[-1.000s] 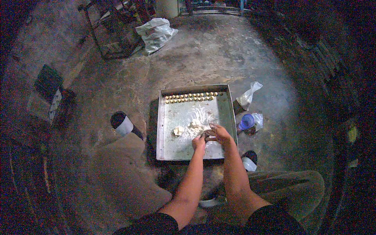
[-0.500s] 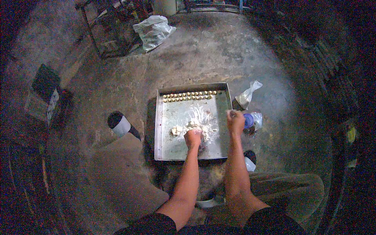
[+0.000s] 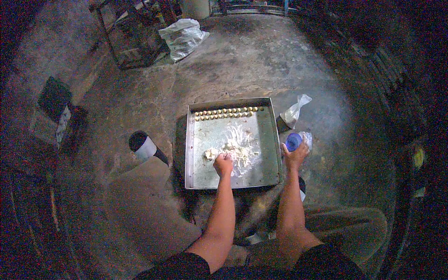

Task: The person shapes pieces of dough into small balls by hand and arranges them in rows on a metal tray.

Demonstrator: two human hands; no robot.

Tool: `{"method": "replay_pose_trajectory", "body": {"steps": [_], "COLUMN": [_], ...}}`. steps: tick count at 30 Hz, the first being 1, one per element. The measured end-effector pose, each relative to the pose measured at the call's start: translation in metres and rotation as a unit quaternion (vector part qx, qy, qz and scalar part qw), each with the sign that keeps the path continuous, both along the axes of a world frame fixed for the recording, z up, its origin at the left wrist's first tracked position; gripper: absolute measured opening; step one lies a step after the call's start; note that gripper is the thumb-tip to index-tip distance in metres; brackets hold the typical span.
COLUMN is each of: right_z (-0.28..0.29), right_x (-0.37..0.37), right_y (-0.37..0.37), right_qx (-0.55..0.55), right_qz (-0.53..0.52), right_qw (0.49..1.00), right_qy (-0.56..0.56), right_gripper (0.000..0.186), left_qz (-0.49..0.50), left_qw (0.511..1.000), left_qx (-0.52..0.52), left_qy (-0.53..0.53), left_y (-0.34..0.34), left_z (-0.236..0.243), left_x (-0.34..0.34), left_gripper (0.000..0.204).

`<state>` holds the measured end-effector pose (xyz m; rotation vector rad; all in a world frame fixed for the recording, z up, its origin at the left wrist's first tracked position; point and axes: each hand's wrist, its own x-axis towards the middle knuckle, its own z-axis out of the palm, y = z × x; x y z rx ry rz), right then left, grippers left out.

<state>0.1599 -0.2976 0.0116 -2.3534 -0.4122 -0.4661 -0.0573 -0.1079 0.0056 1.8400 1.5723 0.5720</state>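
Observation:
A shallow square metal tray [image 3: 201,176] lies on the floor in front of me. Two rows of small pale dough balls [image 3: 224,113] run along its far side. White flour [image 3: 239,133] is smeared over its middle, with crumbly pale dough lumps [image 3: 211,153] beside it. My left hand [image 3: 223,165] is over the tray at the near edge of the dough, fingers pinched together; what they hold is hidden. Just outside the tray's right wall, my right hand [image 3: 297,156] has thumb and fingers around a round blue cup [image 3: 293,141].
Behind the cup stands a clear plastic bag [image 3: 293,115] with pale contents, its top twisted. My feet flank the tray, the left one in a dark sandal [image 3: 142,144]. Farther off, a white sack [image 3: 183,39] leans by a dark rack [image 3: 128,46].
My right hand has moved from above the tray's right wall outward to the blue cup and taken hold of it. My left hand has shifted slightly left.

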Motion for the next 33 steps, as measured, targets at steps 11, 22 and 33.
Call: {"method": "replay_pose_trajectory", "body": {"steps": [11, 22, 33], "right_z": [0.006, 0.063, 0.053], "right_x": [0.015, -0.026, -0.080], "right_y": [0.004, 0.066, 0.076], "right_qx": [0.117, 0.165, -0.082], "right_qz": [-0.013, 0.284, 0.283], "right_qw": [0.991, 0.943, 0.954], "right_qy": [0.062, 0.049, 0.054], "right_gripper": [0.075, 0.078, 0.078], "left_qz": [-0.017, 0.014, 0.058], "left_qw": [0.997, 0.999, 0.992], "left_qx": [-0.041, -0.029, -0.050], "left_qy": [-0.056, -0.005, -0.102], "left_y": [-0.005, -0.005, 0.006], "left_z": [-0.016, -0.009, -0.019], "left_x": [-0.005, -0.007, -0.013], "left_gripper": [0.018, 0.023, 0.019]}}
